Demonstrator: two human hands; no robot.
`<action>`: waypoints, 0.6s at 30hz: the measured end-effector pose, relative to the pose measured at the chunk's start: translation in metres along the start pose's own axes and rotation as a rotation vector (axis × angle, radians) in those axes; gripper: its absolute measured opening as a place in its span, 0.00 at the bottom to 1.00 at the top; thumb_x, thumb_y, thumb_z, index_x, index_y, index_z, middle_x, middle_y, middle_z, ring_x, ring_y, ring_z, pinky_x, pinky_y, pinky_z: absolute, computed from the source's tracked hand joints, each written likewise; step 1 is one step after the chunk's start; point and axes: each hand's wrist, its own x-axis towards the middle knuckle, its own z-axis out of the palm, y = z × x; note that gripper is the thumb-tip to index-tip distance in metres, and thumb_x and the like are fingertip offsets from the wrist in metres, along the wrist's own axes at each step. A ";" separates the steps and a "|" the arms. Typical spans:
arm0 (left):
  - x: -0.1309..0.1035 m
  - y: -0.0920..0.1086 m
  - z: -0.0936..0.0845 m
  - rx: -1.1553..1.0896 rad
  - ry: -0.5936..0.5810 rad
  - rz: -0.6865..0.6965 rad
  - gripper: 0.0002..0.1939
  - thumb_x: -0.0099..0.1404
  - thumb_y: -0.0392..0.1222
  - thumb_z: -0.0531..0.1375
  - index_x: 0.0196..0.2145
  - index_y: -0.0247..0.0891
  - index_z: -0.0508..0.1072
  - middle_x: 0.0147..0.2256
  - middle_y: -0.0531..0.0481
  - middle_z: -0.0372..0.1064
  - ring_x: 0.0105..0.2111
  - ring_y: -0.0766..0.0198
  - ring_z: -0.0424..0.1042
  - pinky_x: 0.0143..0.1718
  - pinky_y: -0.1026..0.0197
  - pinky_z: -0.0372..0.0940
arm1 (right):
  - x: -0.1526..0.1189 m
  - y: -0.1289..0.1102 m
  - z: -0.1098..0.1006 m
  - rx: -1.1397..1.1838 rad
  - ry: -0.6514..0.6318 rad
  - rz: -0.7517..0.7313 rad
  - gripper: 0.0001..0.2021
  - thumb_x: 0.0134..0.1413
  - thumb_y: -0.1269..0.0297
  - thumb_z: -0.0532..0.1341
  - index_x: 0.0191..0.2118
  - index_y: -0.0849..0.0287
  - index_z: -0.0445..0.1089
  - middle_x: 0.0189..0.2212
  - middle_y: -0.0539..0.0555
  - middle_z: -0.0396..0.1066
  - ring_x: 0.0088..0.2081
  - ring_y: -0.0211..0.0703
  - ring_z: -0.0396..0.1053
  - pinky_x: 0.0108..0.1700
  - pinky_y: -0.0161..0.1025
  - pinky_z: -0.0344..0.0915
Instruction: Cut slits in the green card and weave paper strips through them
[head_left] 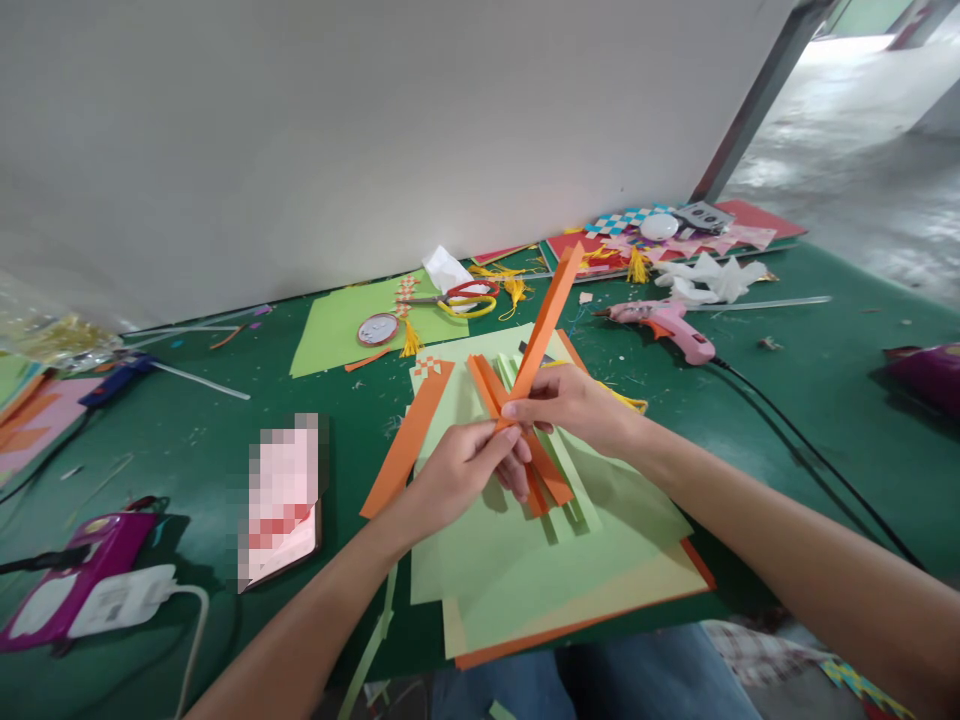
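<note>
An orange paper strip (550, 310) slants up from between my two hands, its upper end pointing away from me. My left hand (474, 458) pinches its lower end between thumb and fingers. My right hand (559, 405) grips the same strip just above, thumb on the paper. Beneath the hands lie more folded orange strips (551, 478) and pale green strips (574, 485), resting on a stack of light green paper sheets (525, 590). A flat orange paper piece (412, 435) lies along the stack's left side.
Around the stack on the green table (352, 430) are a phone (283, 500), scissors (461, 298), a pink glue gun (667, 325) with a cord, and a purple power strip (105, 550) with a white charger (124, 602). Yellow tassels (515, 290) and woven paper lie near the wall.
</note>
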 end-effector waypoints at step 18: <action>0.000 -0.002 -0.001 0.008 -0.021 -0.001 0.18 0.74 0.45 0.49 0.31 0.35 0.70 0.23 0.48 0.75 0.25 0.63 0.75 0.34 0.63 0.67 | 0.002 0.003 0.000 0.018 0.067 -0.031 0.18 0.49 0.51 0.68 0.22 0.61 0.69 0.18 0.48 0.64 0.21 0.33 0.58 0.24 0.36 0.54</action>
